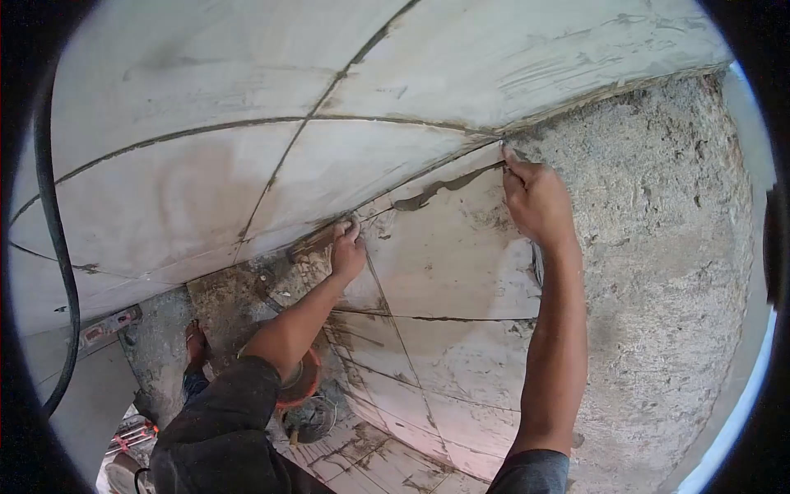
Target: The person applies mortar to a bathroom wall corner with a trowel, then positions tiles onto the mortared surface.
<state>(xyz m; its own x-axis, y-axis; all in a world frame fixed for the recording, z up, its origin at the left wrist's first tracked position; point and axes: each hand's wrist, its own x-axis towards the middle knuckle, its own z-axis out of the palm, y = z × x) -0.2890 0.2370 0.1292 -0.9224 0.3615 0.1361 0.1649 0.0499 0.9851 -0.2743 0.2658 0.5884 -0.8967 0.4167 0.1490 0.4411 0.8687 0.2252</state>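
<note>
A narrow pale tile strip point(448, 174) runs along the corner between two tiled walls. My right hand point(536, 198) is closed, thumb and fingers pinching the strip's upper right end beside the rough wall. Lower down, my left hand point(349, 253) has its bent fingers closed at the strip's other end. Dark wet mortar point(444, 189) shows in a ragged band along the strip's edge, above a large wall tile point(448, 263). My fingers partly hide both ends of the strip.
Bare rough concrete point(658, 247) covers the right side. A large tiled wall point(197, 181) fills the upper left, with a black cable point(53, 214) hanging before it. Below are an orange-rimmed bucket point(309, 383), a clear container point(314, 418), a spirit level point(107, 327) and my foot point(196, 339).
</note>
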